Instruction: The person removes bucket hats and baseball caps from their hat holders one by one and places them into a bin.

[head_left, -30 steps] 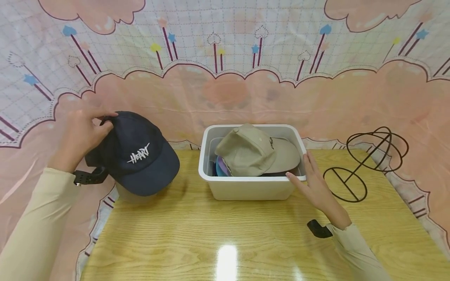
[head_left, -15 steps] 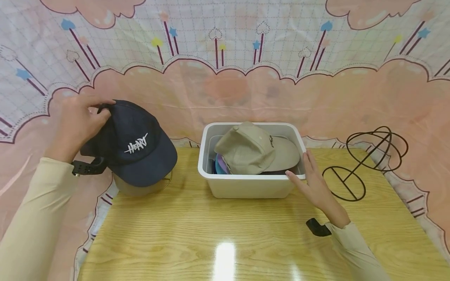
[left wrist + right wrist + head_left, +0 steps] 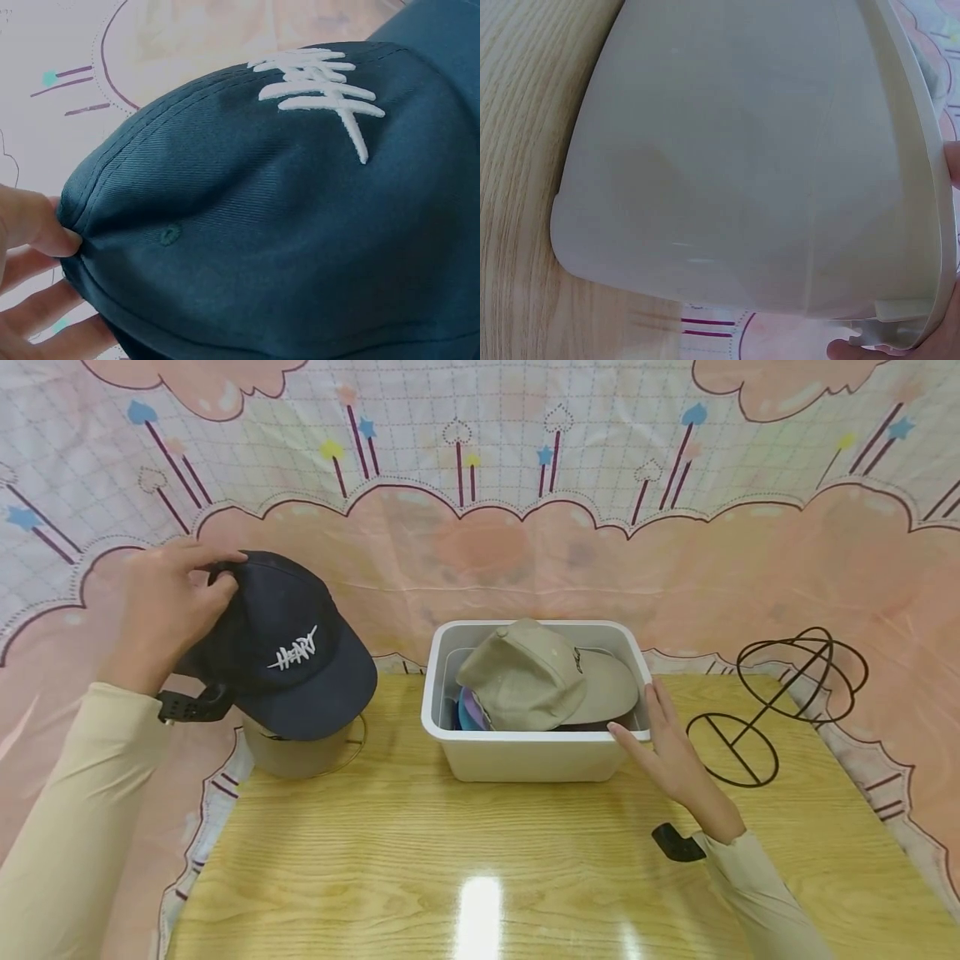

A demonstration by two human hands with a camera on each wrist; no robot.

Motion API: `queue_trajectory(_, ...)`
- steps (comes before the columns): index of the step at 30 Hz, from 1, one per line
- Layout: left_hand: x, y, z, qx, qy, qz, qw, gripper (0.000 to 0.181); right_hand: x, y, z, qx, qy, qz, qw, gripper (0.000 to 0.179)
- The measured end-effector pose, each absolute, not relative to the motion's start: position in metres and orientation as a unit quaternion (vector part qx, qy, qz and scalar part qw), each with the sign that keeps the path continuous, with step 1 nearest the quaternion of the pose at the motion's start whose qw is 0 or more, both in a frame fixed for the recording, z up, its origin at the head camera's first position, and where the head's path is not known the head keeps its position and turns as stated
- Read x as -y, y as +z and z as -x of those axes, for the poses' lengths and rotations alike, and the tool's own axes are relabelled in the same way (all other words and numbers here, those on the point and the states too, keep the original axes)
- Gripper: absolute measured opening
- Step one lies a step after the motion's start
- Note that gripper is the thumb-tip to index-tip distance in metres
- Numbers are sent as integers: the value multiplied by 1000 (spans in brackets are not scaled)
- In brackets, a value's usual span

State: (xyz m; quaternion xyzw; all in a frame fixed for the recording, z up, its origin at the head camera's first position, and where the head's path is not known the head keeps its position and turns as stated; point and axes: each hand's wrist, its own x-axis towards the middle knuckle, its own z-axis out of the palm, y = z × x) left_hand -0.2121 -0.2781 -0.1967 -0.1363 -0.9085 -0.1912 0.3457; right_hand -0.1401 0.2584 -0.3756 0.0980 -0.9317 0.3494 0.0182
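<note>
L hand pinches back edge of navy cap, held w/ brim over a beige stand at table's L side. R hand, fingers straight, rests vs white bin holding 1 tan cap.

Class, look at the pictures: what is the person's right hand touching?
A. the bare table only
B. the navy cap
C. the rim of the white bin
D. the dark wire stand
C: the right hand rests with straight fingers against the rim of the white bin that holds the beige cap.
</note>
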Motion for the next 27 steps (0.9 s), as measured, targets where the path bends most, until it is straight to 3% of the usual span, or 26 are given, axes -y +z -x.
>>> queue_trajectory(5, 274, -194, 211, 915, -201, 115, 331, 30, -259, -375, 141, 930, 354, -101, 17, 88)
queue_trajectory(15, 271, -183, 208, 904, -235, 76, 350, 34, -260, -374, 143, 930, 353, -100, 16, 88)
queue_trajectory(27, 267, -176, 211, 872, -231, 116, 416, 31, -259, -375, 142, 930, 354, -100, 21, 88)
